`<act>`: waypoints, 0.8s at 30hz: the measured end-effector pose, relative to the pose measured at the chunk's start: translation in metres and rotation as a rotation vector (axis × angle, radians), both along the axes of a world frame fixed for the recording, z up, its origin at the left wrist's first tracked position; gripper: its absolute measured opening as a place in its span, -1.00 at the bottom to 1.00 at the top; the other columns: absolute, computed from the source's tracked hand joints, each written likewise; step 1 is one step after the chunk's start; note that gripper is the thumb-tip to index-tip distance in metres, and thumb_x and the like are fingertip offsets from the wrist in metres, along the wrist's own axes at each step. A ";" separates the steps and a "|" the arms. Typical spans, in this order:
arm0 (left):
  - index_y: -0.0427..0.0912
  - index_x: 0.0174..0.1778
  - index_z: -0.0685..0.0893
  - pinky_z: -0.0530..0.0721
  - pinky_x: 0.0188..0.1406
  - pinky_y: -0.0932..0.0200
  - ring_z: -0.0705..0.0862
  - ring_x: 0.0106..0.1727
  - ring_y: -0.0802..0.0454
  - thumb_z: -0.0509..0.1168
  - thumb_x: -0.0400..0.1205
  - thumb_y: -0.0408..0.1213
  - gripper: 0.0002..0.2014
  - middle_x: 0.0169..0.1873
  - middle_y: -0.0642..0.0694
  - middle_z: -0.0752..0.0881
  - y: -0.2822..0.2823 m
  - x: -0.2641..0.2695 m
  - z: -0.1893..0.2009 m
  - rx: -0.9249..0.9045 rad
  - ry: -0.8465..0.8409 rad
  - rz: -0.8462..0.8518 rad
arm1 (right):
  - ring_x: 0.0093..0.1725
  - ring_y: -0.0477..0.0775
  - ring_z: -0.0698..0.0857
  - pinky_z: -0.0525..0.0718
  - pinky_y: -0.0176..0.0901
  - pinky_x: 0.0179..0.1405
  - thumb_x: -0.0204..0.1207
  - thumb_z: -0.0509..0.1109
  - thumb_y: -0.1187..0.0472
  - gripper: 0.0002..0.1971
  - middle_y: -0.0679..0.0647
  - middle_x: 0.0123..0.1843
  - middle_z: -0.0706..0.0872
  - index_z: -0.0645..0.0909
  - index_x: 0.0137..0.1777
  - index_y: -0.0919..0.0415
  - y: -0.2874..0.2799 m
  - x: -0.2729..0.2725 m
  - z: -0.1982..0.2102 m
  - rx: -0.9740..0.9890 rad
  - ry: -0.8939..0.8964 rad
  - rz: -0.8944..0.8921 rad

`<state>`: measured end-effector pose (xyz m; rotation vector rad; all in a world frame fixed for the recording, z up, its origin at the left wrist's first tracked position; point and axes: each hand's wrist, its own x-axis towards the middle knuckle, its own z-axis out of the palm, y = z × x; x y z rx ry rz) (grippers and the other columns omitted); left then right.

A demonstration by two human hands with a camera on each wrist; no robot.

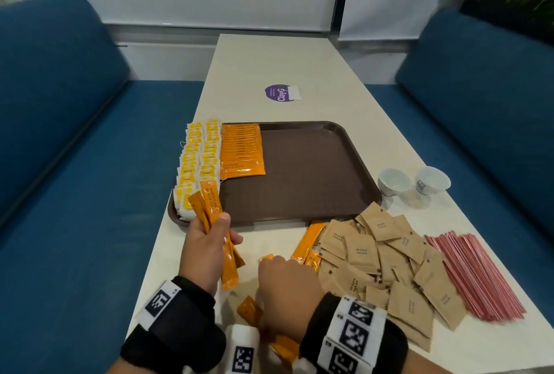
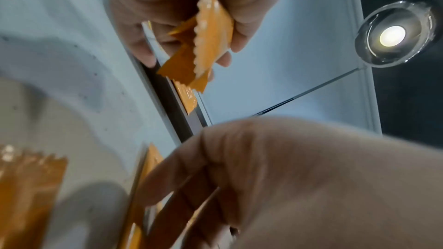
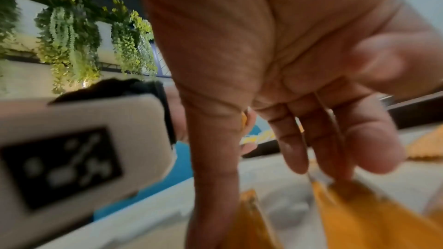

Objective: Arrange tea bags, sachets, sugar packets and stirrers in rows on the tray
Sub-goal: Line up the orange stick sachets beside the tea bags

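The brown tray point(image 1: 299, 181) carries rows of yellow tea bags point(image 1: 195, 163) along its left side, with a row of orange coffee sachets point(image 1: 242, 148) beside them. My left hand point(image 1: 209, 235) is raised over the tray's near left corner and grips a bunch of orange sachets point(image 1: 214, 217), whose crimped ends point(image 2: 210, 31) stick out past its fingers. My right hand point(image 1: 284, 274) is palm down on the table in front of the tray. Its fingers point(image 3: 294, 149) reach down onto loose orange sachets point(image 1: 308, 246), the thumb held apart. More sachets point(image 1: 253, 312) lie under that wrist.
A pile of brown sugar packets point(image 1: 389, 259) lies right of my right hand, with pink stirrers point(image 1: 476, 274) beyond it. Two small white cups point(image 1: 392, 181) stand right of the tray. A purple sticker point(image 1: 278, 93) marks the table farther back. Blue sofas flank the table.
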<state>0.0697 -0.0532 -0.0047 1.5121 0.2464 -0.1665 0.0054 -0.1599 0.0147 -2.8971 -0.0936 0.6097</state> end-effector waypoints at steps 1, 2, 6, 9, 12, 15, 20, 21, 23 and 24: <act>-0.08 -0.13 0.54 0.66 -0.37 0.00 0.62 -0.39 -0.03 0.18 0.69 -0.19 -0.89 -0.41 -0.15 0.58 0.002 0.000 0.002 -0.042 0.007 0.005 | 0.18 0.24 0.52 0.56 0.01 -0.07 0.49 0.41 0.18 -0.61 0.20 0.20 0.48 0.43 0.27 0.24 0.002 -0.001 -0.003 -0.023 -0.013 -0.026; -0.10 -0.13 0.54 0.67 -0.34 -0.02 0.61 -0.47 0.00 0.19 0.69 -0.20 -0.89 -0.43 -0.14 0.56 0.004 -0.001 0.003 -0.080 0.021 0.007 | 0.26 0.25 0.46 0.57 0.03 0.00 0.49 0.41 0.20 -0.55 0.19 0.26 0.42 0.38 0.34 0.24 0.003 -0.001 -0.005 -0.028 -0.030 -0.060; -0.15 -0.15 0.53 0.64 -0.44 0.09 0.52 -0.50 0.03 0.25 0.66 -0.22 -0.89 -0.45 -0.13 0.51 0.012 -0.005 -0.003 -0.096 0.064 -0.028 | 0.27 0.22 0.44 0.59 0.02 0.05 0.37 0.54 0.13 -0.37 0.16 0.26 0.38 0.29 0.36 0.19 -0.004 0.005 -0.003 0.042 0.033 -0.155; -0.19 -0.19 0.49 0.58 -0.54 0.16 0.48 -0.58 0.06 0.37 0.57 -0.26 -0.83 -0.53 -0.11 0.47 0.015 -0.009 -0.012 -0.058 0.101 -0.100 | 0.04 0.21 0.56 0.52 -0.11 -0.29 0.47 0.42 0.30 -0.53 0.12 0.00 0.48 0.29 0.30 0.25 -0.009 0.015 -0.006 0.132 0.034 -0.221; -0.19 -0.25 0.44 0.58 -0.52 0.16 0.47 -0.64 0.07 0.42 0.53 -0.33 -0.77 -0.64 -0.05 0.47 0.015 -0.012 -0.022 -0.013 0.148 -0.149 | -0.15 0.10 0.54 0.36 -0.23 -0.51 0.49 0.33 0.40 -0.55 0.03 -0.22 0.43 0.28 0.33 0.29 -0.013 0.022 -0.015 0.226 0.015 -0.302; -0.22 -0.20 0.46 0.61 -0.52 0.16 0.51 -0.62 0.04 0.38 0.57 -0.32 -0.82 -0.63 -0.06 0.51 0.011 -0.016 -0.025 -0.004 0.178 -0.159 | -0.13 0.04 0.52 0.36 -0.32 -0.50 0.46 0.45 0.34 -0.35 0.05 -0.08 0.49 0.19 0.47 0.31 -0.017 0.026 -0.017 0.284 0.057 -0.383; -0.20 -0.15 0.51 0.60 -0.50 0.14 0.54 -0.40 -0.04 0.33 0.61 -0.31 -0.89 -0.38 -0.19 0.53 0.000 -0.019 -0.026 0.024 0.179 -0.159 | -0.11 0.03 0.53 0.58 -0.20 -0.14 0.53 0.38 0.27 -0.69 0.03 -0.12 0.48 0.42 0.24 0.26 -0.021 0.029 -0.012 0.234 0.085 -0.394; -0.19 -0.17 0.51 0.60 -0.49 0.13 0.53 -0.40 -0.05 0.33 0.61 -0.31 -0.88 -0.37 -0.19 0.52 -0.001 -0.019 -0.026 0.020 0.184 -0.159 | -0.11 0.05 0.52 0.56 -0.16 -0.11 0.55 0.36 0.23 -0.82 0.02 -0.17 0.46 0.46 0.08 0.23 -0.020 0.028 -0.010 0.194 0.082 -0.355; -0.18 -0.21 0.49 0.59 -0.46 0.11 0.51 -0.39 -0.05 0.32 0.61 -0.31 -0.86 -0.38 -0.18 0.48 -0.001 -0.018 -0.027 0.022 0.189 -0.152 | -0.10 0.08 0.54 0.53 -0.15 -0.13 0.55 0.38 0.15 -0.83 0.02 -0.22 0.44 0.45 -0.08 0.20 -0.018 0.023 -0.005 0.156 0.060 -0.315; -0.19 -0.22 0.48 0.59 -0.45 0.10 0.50 -0.38 -0.05 0.32 0.61 -0.31 -0.84 -0.39 -0.17 0.46 -0.001 -0.017 -0.027 0.026 0.187 -0.146 | -0.07 0.10 0.58 0.55 -0.14 -0.12 0.51 0.42 0.10 -0.77 0.05 -0.16 0.48 0.47 -0.02 0.20 -0.017 0.021 -0.005 0.144 0.059 -0.302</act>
